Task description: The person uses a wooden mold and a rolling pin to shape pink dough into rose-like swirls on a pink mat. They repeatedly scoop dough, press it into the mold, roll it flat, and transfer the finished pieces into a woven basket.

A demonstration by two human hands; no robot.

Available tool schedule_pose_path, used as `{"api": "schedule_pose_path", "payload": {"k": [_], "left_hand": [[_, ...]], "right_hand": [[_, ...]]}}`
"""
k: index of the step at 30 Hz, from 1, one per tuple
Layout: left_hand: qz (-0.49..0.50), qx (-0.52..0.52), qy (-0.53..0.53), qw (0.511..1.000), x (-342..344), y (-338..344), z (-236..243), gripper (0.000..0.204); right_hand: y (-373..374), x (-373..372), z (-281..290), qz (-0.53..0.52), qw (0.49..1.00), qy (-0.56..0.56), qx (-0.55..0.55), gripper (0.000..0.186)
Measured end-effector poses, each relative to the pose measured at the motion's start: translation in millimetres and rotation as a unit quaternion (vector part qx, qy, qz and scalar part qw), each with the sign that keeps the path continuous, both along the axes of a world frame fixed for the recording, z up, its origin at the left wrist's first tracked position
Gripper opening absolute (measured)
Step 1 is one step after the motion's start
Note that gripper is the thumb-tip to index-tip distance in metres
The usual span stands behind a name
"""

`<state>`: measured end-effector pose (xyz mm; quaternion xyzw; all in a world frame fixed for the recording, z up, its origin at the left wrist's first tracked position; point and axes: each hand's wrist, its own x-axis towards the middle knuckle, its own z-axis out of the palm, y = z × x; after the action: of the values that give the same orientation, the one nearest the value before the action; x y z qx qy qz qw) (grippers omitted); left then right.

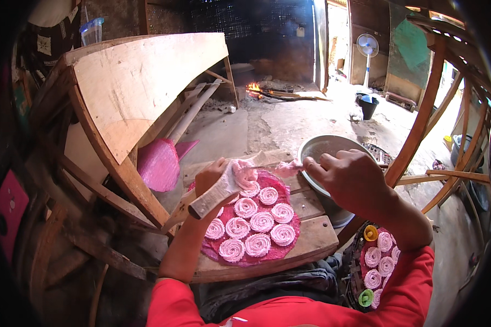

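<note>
My left hand (210, 173) is closed behind a wooden tool with a thick handle (215, 200); most of its fingers are hidden. Soft pink dough (246, 175) fills the tool's far part. My right hand (346, 177) grips a thin utensil, its tip covered by a lump of pink dough (287, 168) just right of the wooden tool. Beneath both lies a round pink sheet (289, 244) with several pale pink dough swirls (262, 222) on it. The sheet rests on a low plank table (316, 238) in front of me.
A grey basin (305, 150) stands beyond the table, near my right hand. Right of my lap sit more swirls (385, 266) with yellow (370, 233) and green (365, 297) pieces. A tilted wooden board (153, 76) rises at left. A fire (253, 88) burns far back.
</note>
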<state>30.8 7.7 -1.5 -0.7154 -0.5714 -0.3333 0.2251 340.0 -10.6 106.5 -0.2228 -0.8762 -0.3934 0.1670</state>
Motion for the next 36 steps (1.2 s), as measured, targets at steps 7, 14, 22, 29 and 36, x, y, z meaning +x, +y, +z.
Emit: {"api": "schedule_pose_path", "payload": {"k": [7,14,22,29,36], "left_hand": [[-0.037,0.012,0.040,0.998,19.0,-8.5,-4.5,0.046],[-0.019,0.015,-0.108,0.994,-14.2,5.3,-11.2,0.019],[0.012,0.004,-0.023,1.000,9.0,-13.3,11.2,0.040],[-0.062,-0.013,0.053,0.997,8.1,-14.8,-7.7,0.041],[-0.065,0.072,-0.043,0.994,-19.4,0.8,-5.3,0.018]], "right_hand": [[-1.7,-44.0,-29.2,0.020,0.999,-0.024,-0.031,0.028],[-13.9,-9.1,-10.1,-0.045,0.996,0.052,-0.060,0.025],[-11.7,-17.2,-14.7,-0.003,0.999,0.039,-0.031,0.027],[-26.4,-29.2,-27.7,0.006,0.996,-0.022,-0.082,0.022],[0.2,-27.3,-39.6,0.261,0.856,0.391,-0.216,0.038]]}}
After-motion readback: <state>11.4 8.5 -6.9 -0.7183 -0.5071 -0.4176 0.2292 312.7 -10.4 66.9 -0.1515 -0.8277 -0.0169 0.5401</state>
